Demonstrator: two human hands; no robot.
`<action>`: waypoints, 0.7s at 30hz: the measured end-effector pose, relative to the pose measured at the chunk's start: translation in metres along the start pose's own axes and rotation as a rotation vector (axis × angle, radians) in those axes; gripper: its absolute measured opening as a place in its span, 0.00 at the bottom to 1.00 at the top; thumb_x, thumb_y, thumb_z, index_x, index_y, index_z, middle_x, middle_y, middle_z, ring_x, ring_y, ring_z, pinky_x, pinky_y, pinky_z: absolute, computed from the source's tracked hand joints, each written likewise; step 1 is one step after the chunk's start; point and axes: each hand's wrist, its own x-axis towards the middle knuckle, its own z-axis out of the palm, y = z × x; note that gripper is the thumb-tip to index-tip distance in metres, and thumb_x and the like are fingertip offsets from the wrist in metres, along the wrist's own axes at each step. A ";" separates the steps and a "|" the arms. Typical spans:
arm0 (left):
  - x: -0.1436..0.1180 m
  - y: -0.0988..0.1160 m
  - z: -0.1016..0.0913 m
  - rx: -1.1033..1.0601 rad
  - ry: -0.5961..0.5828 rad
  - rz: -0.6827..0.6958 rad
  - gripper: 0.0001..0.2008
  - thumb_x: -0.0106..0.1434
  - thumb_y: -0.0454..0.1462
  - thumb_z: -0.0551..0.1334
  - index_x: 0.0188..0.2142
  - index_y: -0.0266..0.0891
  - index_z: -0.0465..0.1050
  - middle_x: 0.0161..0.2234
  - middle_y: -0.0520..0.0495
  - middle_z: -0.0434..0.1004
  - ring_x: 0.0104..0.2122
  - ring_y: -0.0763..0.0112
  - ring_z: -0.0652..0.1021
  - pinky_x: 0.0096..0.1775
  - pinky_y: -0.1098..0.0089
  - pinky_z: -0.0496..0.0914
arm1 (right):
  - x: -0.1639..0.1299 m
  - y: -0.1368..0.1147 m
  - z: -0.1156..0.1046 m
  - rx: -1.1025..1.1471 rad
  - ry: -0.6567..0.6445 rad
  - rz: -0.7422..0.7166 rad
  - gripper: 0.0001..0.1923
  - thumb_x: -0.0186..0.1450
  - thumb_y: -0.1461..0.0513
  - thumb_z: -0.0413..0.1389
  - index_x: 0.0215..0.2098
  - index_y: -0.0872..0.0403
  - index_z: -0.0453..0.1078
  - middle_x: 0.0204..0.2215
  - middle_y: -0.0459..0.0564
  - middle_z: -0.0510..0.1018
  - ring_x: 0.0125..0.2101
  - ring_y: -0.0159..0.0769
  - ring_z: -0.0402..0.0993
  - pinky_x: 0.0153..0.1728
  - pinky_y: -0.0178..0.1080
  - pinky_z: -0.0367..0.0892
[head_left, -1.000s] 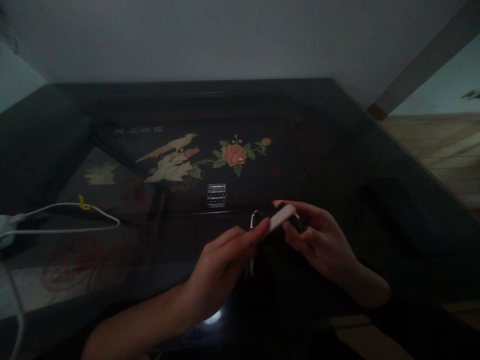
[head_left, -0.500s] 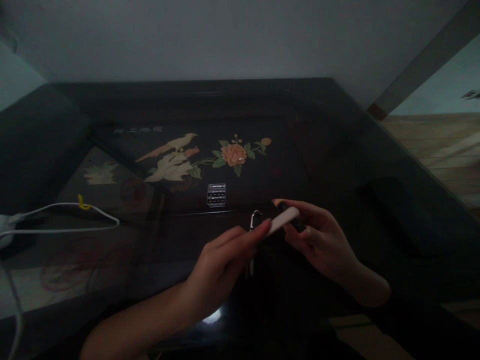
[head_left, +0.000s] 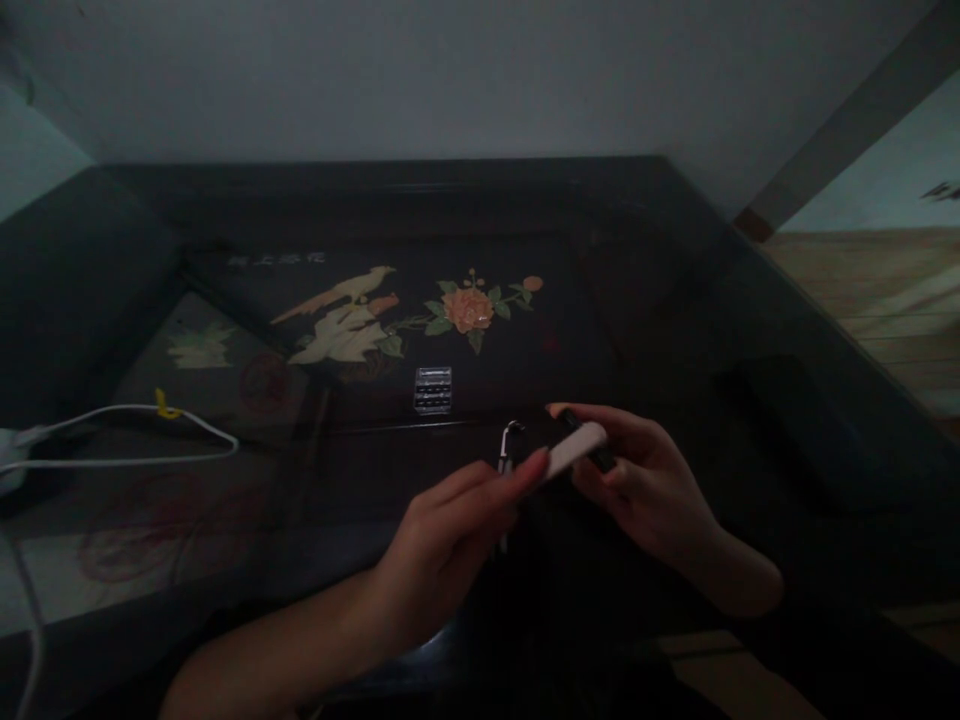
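White cable (head_left: 127,440) with a yellow tie (head_left: 161,403) is lying at the left edge of the frame, on the dark glass-topped table (head_left: 675,300). Bird-and-flower inlay (head_left: 405,305) is showing under the glass, upper centre, with a small clear box (head_left: 433,389) sitting just below it. Left hand (head_left: 450,530) is coming in from lower left, forearm angled up and right, fingers extended and pinching the near end of a pale flat stick (head_left: 574,448) (looks like a nail file, too dim to be sure). A small metal tool (head_left: 507,445) is sitting just behind the fingertips; can't tell whether it's held. Right hand (head_left: 645,485) is reaching in from the lower right, wrist bent, fingers curled around a dark slim object (head_left: 592,445) touching the stick's far end, centre-right of the frame.
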 end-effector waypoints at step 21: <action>-0.002 -0.002 0.000 -0.006 -0.002 -0.044 0.32 0.67 0.25 0.54 0.64 0.56 0.57 0.33 0.53 0.67 0.28 0.77 0.68 0.29 0.79 0.65 | 0.000 0.001 0.000 0.013 -0.020 -0.011 0.19 0.49 0.56 0.71 0.40 0.43 0.80 0.18 0.38 0.61 0.15 0.20 0.49 0.13 0.26 0.46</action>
